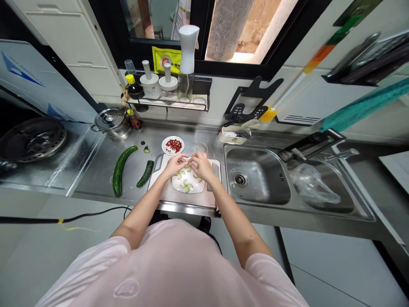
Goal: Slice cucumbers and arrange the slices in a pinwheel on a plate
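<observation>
A white plate (188,187) rests on a cutting board (156,170), with crescent cucumber slices (186,186) laid on it in a pinwheel. Chopped red pieces (174,146) are held on a small round plate (166,147) just beyond the board, on the steel surface (204,140). A plastic bag (313,185) lies in the sink (255,175). The forearms are extended forward, and the left hand (174,166) and right hand (201,166) are brought together above the white plate; whether either grip is clamped on something cannot be told.
</observation>
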Motion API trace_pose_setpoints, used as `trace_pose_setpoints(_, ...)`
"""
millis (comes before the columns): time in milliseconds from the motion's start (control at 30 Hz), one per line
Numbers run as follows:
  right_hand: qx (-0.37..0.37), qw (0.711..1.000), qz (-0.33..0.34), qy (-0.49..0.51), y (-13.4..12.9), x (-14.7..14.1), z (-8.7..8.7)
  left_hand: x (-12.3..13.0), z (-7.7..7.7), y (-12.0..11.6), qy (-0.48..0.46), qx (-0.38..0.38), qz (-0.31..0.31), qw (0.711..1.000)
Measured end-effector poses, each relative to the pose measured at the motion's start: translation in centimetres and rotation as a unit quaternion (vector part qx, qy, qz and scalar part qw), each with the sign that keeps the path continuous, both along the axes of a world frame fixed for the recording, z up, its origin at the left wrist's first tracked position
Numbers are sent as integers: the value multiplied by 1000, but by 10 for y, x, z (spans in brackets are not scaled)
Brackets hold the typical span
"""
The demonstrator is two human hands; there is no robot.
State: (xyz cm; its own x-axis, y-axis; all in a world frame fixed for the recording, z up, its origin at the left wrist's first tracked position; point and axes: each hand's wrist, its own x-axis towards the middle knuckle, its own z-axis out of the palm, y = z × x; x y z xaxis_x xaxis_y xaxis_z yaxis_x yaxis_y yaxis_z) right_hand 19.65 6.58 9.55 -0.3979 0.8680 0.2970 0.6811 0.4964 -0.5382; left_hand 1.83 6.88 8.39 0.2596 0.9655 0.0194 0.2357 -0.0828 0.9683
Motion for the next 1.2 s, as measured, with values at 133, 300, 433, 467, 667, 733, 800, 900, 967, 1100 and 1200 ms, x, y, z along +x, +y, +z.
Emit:
trace_pose_setpoints(133,-1,1000,-1,3,0,-1,-4,1,-1,1,-5,0,-4,1000)
trace_pose_setpoints(300,-1,1000,-22,15,-1,-2,-9,0,-12,5,1,16,13,1000)
trace_pose_setpoints(433,1,997,-68,31,-1,0,-22,-1,-23,9,72,36,82,993)
trace_pose_setpoints(467,1,996,-81,32,-1,0,-27,-2,-26,9,98,34,100,990)
trace_pose_setpoints(667,-12,991,-132,7,1,2,-62,-3,-41,10,217,16,136,967)
trace_pose_setpoints(733,-21,990,-137,-7,1,0,-70,-1,-44,10,248,17,131,960)
trace_pose_setpoints(800,-30,989,-140,-23,0,-2,-76,2,-46,10,276,17,127,953)
trace_pose_setpoints(900,-41,988,-140,-52,1,-5,-80,6,-49,10,309,16,118,944)
trace_pose_setpoints(967,-44,987,-137,-72,2,-7,-82,9,-51,11,328,13,113,938)
trace_pose_setpoints(1100,-37,986,-133,-89,5,-10,-87,15,-54,13,360,1,104,927)
trace_pose_setpoints(1200,-34,986,-131,-97,6,-11,-90,18,-55,15,381,-9,93,920)
